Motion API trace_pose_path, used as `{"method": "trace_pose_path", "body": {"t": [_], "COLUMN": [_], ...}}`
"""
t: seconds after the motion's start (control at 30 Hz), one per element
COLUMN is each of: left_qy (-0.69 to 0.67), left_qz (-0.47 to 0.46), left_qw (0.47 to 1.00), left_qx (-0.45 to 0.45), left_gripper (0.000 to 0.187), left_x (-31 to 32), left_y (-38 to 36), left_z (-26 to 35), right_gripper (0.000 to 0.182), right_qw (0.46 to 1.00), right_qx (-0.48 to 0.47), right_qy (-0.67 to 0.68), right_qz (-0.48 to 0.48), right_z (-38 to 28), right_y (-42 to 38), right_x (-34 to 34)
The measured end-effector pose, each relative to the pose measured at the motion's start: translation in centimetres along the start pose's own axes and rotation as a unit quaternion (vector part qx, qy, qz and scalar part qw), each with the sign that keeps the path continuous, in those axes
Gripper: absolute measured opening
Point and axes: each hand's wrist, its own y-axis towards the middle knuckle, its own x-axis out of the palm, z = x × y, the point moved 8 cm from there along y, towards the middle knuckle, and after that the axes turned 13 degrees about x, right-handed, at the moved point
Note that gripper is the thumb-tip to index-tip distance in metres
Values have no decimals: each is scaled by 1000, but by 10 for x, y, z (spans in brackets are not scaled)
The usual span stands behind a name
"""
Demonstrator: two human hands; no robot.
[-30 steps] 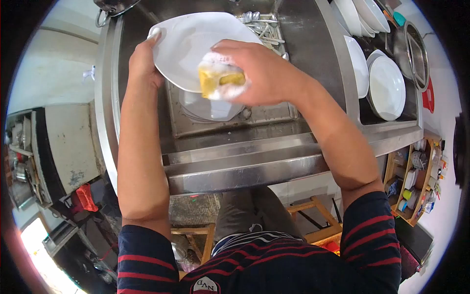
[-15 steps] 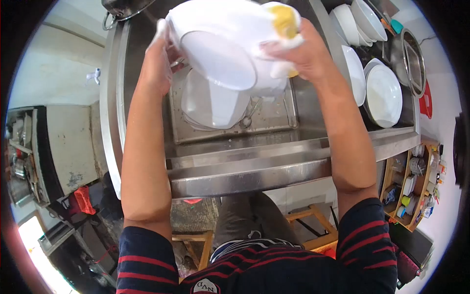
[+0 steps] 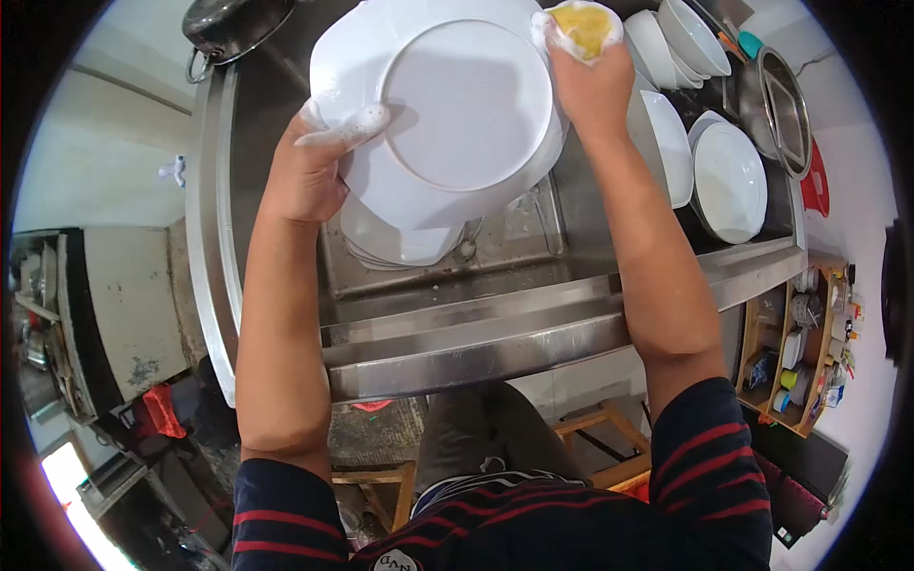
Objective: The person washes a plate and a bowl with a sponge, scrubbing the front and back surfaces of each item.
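Observation:
A white dish (image 3: 466, 105) is held up over the sink with its underside and round foot ring facing me. My left hand (image 3: 319, 162) grips its left edge, the soapy thumb pressed across the underside. At the dish's right edge, my right hand (image 3: 595, 81) is closed on a yellow sponge (image 3: 583, 30) covered in white suds. Beneath the dish, a stack of white plates (image 3: 405, 246) lies in a metal tray (image 3: 443, 281), partly hidden by what I hold. A piece of metal cutlery (image 3: 468, 246) rests beside the stack.
White bowls (image 3: 690, 43), white plates (image 3: 731, 181) and a steel basin (image 3: 785, 114) stand along the right side of the sink. A dark pot (image 3: 233, 29) sits at the upper left. The steel sink edge (image 3: 476, 347) runs in front of my body.
The dish has turned so its underside faces me more squarely. My left thumb now lies across its underside, and my right hand with the sponge has moved up at the right edge.

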Motion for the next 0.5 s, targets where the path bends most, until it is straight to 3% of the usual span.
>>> {"method": "trace_pose_path", "body": {"t": [0.07,0.2,0.27,0.33,0.37,0.4,0.43,0.5], "left_qy": [-1,101,201,240,279,261,261,281], "left_qz": [-4,-56,-90,-108,-127,-158,-161,-122], "left_qw": [1000,992,975,965,952,950,949,939], "left_qx": [20,40,30,10,-10,70,68,155], "left_gripper": [43,37,33,31,29,26,26,27], "left_x": [9,17,26,28,28,29,30,31], "left_y": [-1,-1,-4,-4,-6,-4,-5,-4], "left_z": [3,-4,-10,-18,-25,-21,-21,-4], "right_gripper": [20,25,32,48,48,50,52,51], "right_qw": [993,997,986,965,966,951,930,931], "right_qx": [-60,-43,-152,-231,-229,-268,-305,-313], "right_qy": [-94,-66,-32,-79,-79,-51,-24,-6], "right_qz": [30,-24,-66,-90,-90,-148,-203,-186], "right_z": [-1,-27,-63,-67,-68,-87,-98,-89], "right_y": [-1,-16,-37,-58,-68,-87,-101,-95], "right_x": [-1,7,16,39,43,47,48,44]}}
